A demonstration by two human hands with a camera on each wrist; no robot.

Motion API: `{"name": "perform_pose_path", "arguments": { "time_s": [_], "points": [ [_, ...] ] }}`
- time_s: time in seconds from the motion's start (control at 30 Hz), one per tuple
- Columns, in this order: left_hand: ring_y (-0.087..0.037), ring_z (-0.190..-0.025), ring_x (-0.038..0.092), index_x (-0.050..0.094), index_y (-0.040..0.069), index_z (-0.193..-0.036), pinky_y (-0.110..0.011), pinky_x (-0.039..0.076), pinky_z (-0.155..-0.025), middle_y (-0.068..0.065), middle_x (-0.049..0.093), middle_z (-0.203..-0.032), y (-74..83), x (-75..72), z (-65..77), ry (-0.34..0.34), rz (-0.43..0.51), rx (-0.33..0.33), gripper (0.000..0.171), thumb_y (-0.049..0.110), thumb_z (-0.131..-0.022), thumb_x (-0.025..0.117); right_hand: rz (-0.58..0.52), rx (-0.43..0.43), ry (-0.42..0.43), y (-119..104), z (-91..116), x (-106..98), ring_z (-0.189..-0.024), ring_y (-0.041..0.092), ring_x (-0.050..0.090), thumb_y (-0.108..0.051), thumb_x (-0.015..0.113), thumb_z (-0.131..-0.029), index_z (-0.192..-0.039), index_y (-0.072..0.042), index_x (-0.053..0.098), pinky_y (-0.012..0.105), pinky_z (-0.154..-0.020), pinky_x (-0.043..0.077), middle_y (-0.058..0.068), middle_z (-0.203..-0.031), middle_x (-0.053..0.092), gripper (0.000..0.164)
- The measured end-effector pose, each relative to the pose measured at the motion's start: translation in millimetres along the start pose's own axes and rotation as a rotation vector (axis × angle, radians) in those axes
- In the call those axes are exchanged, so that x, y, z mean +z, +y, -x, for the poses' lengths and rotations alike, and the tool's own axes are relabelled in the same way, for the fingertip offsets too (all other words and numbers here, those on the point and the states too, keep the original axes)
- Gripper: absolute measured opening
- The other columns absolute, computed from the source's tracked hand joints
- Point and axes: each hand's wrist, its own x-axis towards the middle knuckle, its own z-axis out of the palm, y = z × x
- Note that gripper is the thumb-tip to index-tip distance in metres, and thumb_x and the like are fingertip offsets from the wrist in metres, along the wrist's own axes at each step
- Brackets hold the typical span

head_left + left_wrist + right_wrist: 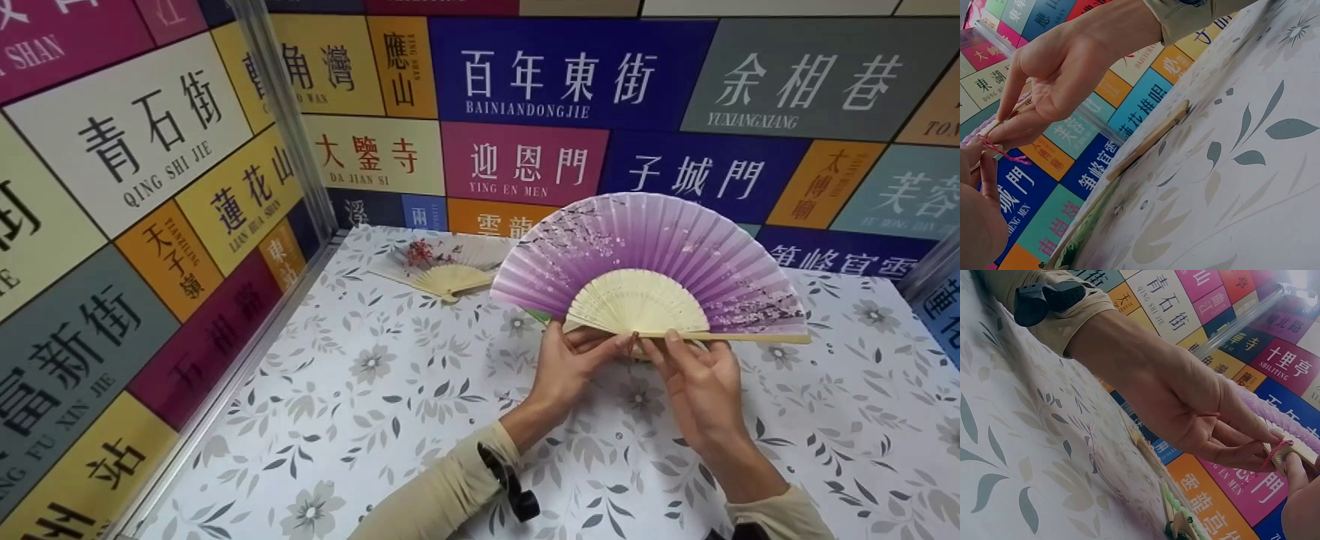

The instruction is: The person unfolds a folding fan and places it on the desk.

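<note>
An opened purple folding fan [637,255], with pale blossoms on its leaf and cream ribs, is spread above the table. My left hand [562,375] pinches its pivot end from the left, thumb along the lower edge. On the other side, my right hand [705,386] grips the wooden guard stick near the pivot. A thin red cord [1279,449] hangs from the pivot, between the fingertips. Lower down lies another fan with a green leaf [1172,499], mostly hidden by the purple one in the head view. Its wooden stick [1151,138] shows in the left wrist view.
A pale fan with red blossoms [450,264] lies spread at the back left of the table. The table [322,427] wears a white cloth printed with grey flowers and leaves. Colourful panels [525,161] with street names wall in the back and left.
</note>
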Motion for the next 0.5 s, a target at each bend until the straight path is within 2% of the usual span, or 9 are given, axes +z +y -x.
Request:
{"name": "perform_pose_path", "arguments": {
  "time_s": [0.07,0.27,0.37,0.5],
  "points": [
    [-0.022,-0.101,0.075,0.047,0.018,-0.130,-0.033,0.063,-0.093,-0.007,0.078,-0.105,0.5,-1.3,-0.2,0.007,-0.032,0.010,0.064,0.017,-0.079,0.086,0.007,0.005,-0.008,-0.3,0.6,-0.1,-0.112,0.025,0.070,0.001,0.056,-0.100,-0.140,0.002,0.029,0.033,-0.107,0.053,0.017,-0.123,0.066,0.048],
    [-0.026,-0.098,0.075,0.050,0.024,-0.136,-0.038,0.064,-0.091,-0.012,0.077,-0.104,1.9,-5.7,-5.3,-0.035,-0.031,0.080,0.063,0.012,-0.083,0.083,0.019,0.022,-0.052,-0.6,-0.4,-2.0,-0.115,0.025,0.068,0.001,0.056,-0.100,-0.146,0.003,0.030,0.032,-0.108,0.052,0.018,-0.126,0.063,0.052],
    [-0.025,-0.096,0.075,0.054,0.022,-0.131,-0.039,0.065,-0.088,-0.013,0.077,-0.104,2.3,-8.1,-6.9,-0.031,-0.024,0.084,0.057,0.011,-0.083,0.082,0.014,0.034,-0.077,-0.2,-1.6,-3.7,-0.119,0.026,0.066,0.002,0.055,-0.101,-0.149,0.001,0.029,0.032,-0.110,0.050,0.018,-0.131,0.061,0.055],
    [-0.026,-0.092,0.076,0.055,0.021,-0.127,-0.040,0.066,-0.082,-0.013,0.077,-0.103,3.4,-10.5,-8.8,-0.009,-0.019,0.080,0.054,0.011,-0.083,0.083,0.038,0.043,-0.068,1.4,-3.2,-5.0,-0.119,0.025,0.066,0.002,0.056,-0.100,-0.150,0.000,0.031,0.032,-0.110,0.051,0.017,-0.134,0.060,0.056]
  ]
}}
